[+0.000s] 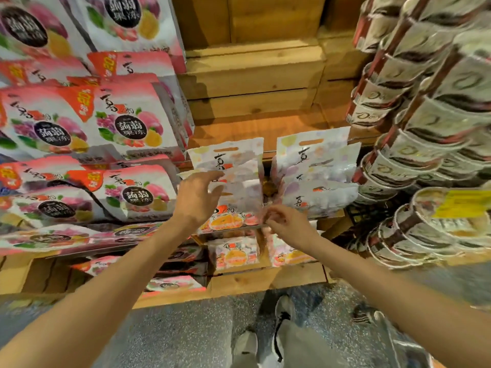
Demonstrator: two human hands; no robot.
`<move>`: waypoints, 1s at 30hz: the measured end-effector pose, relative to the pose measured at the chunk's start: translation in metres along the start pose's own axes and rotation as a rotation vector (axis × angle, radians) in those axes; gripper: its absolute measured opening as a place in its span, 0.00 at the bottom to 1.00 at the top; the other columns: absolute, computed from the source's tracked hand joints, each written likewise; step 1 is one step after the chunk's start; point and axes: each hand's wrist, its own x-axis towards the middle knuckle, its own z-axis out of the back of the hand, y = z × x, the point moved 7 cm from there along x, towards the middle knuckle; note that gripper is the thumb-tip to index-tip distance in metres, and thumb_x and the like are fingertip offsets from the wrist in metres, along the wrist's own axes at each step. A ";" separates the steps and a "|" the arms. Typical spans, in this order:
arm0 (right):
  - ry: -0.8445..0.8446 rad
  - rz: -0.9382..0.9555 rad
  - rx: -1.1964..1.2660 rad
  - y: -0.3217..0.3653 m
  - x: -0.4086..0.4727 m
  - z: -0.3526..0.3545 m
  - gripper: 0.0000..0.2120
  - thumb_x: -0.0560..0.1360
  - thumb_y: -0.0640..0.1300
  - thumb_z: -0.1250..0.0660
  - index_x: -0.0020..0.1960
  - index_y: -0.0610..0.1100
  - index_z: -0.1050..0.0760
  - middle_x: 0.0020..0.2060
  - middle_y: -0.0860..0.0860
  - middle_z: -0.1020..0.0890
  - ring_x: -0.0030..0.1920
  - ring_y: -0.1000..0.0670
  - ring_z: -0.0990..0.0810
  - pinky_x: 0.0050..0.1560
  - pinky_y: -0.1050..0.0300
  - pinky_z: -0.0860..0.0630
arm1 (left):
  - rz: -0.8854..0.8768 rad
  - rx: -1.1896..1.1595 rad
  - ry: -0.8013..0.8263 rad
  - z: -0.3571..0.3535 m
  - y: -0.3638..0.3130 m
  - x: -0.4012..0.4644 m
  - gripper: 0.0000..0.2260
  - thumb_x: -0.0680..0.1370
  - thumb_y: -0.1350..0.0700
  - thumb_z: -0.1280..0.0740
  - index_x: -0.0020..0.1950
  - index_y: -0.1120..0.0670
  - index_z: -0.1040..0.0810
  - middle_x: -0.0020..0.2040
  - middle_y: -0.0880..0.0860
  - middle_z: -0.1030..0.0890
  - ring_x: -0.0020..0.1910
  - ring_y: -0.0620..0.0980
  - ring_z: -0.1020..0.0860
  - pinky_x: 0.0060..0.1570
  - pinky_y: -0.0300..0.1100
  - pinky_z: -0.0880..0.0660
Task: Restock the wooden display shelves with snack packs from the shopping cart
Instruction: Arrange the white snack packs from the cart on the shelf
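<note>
Left hand open, fingers flat against the front pack; right hand pinches its bottom edge. Risk: leaning row tips forward off the shelf once released.

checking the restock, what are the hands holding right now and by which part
The left hand touches the upper left edge of a pale snack pack on the shelf; the right hand pinches its lower right corner.
</note>
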 end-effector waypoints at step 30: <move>-1.162 -0.525 0.113 -0.292 -0.627 0.209 0.29 0.72 0.41 0.32 0.71 0.47 0.36 0.61 0.46 0.27 0.55 0.43 0.23 0.55 0.44 0.24 | -0.755 -0.393 0.833 -0.305 -0.571 -0.326 0.16 0.76 0.66 0.39 0.63 0.58 0.26 0.51 0.54 0.22 0.47 0.45 0.23 0.48 0.41 0.26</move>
